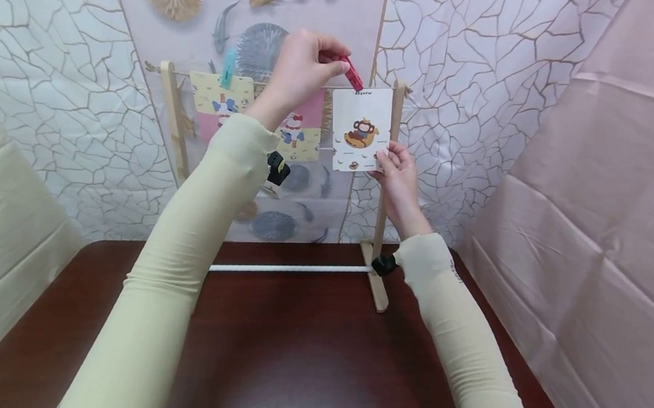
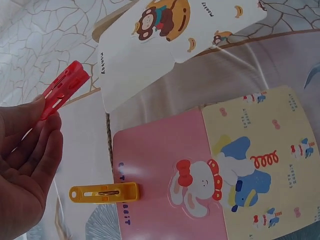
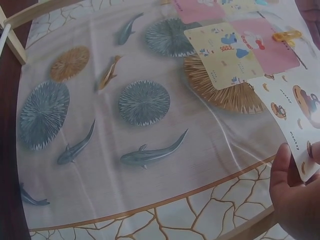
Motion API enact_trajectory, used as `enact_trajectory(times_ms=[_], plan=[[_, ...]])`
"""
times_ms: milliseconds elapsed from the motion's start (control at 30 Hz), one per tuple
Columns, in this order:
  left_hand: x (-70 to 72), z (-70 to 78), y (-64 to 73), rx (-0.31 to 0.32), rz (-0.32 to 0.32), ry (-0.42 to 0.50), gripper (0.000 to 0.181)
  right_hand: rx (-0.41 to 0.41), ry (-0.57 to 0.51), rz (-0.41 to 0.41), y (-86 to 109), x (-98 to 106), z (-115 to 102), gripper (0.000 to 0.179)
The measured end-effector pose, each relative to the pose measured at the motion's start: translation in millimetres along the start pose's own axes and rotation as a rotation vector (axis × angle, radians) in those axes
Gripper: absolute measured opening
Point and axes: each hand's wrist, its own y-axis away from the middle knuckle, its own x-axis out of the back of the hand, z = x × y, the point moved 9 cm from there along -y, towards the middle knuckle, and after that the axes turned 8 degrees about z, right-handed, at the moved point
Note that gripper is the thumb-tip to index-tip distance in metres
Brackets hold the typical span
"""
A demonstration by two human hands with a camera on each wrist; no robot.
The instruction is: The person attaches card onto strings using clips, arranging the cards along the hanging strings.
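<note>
My left hand (image 1: 307,72) pinches a red clothespin (image 1: 352,76) between thumb and fingers, by the top edge of a white monkey card (image 1: 349,110). In the left wrist view, a gap shows between the red clothespin (image 2: 65,90) and that card. With thumb and fingers, my right hand (image 1: 399,182) grips the card's lower right corner. The monkey card hangs upright before the cord; whether it touches the cord I cannot tell. To its left, a yellow clothespin (image 2: 105,193) clips a pink and yellow rabbit card (image 2: 165,145).
A wooden frame, with a right post (image 1: 396,111) and left post (image 1: 174,121), carries the cord. A teal clothespin (image 1: 228,68) holds another card (image 1: 204,88) at left. A white rod (image 1: 296,268) runs low above the dark table (image 1: 298,360). Patterned cloth (image 1: 466,79) hangs behind.
</note>
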Motion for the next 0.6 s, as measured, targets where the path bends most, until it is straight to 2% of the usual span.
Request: enact_trajectory(times_ms=[433, 600], plan=[[-6.5, -6.0, -7.2, 0.048, -0.046, -0.082, 0.024, -0.009, 0.017, 0.008, -4.2, 0.1, 3.8, 0.027], [-8.5, -6.9, -8.2, 0.038, -0.056, -0.109, 0.025, -0.009, 0.023, 0.016, -4.0, 0.0, 5.8, 0.026]])
